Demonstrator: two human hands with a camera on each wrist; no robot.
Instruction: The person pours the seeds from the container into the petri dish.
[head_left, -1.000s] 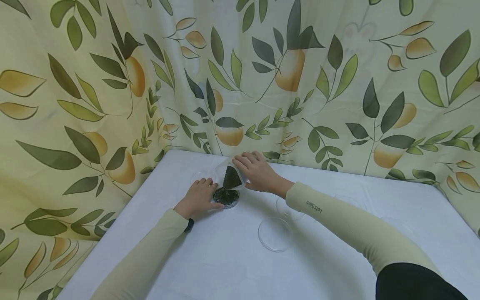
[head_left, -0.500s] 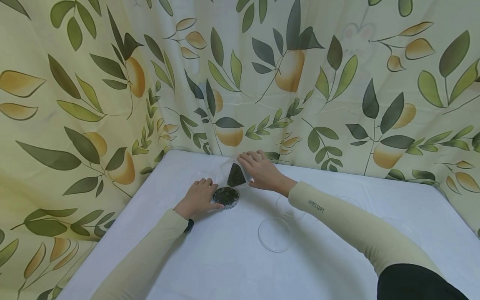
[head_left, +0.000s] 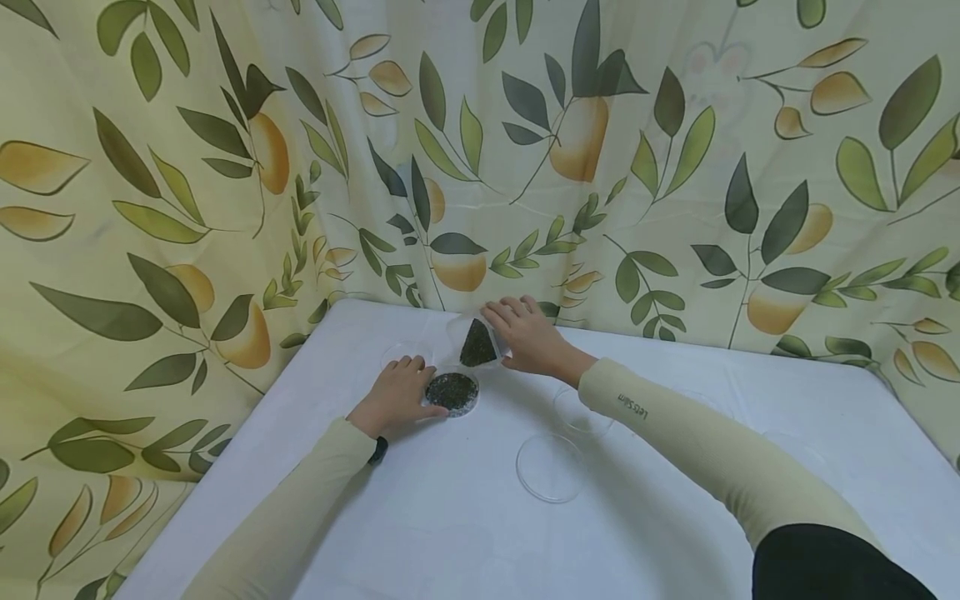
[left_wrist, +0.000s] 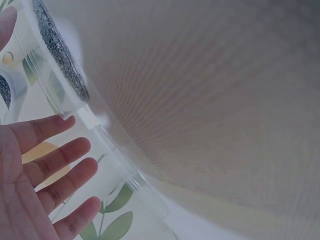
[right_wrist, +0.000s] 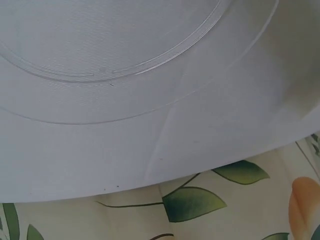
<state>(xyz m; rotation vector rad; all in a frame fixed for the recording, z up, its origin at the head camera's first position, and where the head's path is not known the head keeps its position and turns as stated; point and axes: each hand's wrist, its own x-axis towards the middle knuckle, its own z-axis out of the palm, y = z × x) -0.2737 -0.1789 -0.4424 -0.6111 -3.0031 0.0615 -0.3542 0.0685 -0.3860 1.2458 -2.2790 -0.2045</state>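
Note:
My left hand (head_left: 397, 392) is at the side of a low clear round container (head_left: 452, 410) filled with dark grains (head_left: 452, 392). In the left wrist view, thumb (left_wrist: 6, 25) and index fingertip meet the wall of the clear container (left_wrist: 65, 102) from opposite sides, while the other fingers spread loosely. Just behind it, my right hand (head_left: 531, 337) grips a second clear plastic container (head_left: 459, 331), held tilted. A wedge of dark green grains (head_left: 477, 346) shows in that one. The right wrist view does not show the right hand.
Clear round lids (head_left: 517, 468) lie on the white-covered table (head_left: 450, 517), one near the front and another (head_left: 557, 421) under the right forearm. Another clear round piece (head_left: 386, 354) sits behind the left hand. A leaf-patterned curtain (head_left: 487, 167) hangs along the table's back edge.
My right hand has drawn the tilted container back and slightly right, off the round one, whose dark grains now show fully. My left hand has stayed in place.

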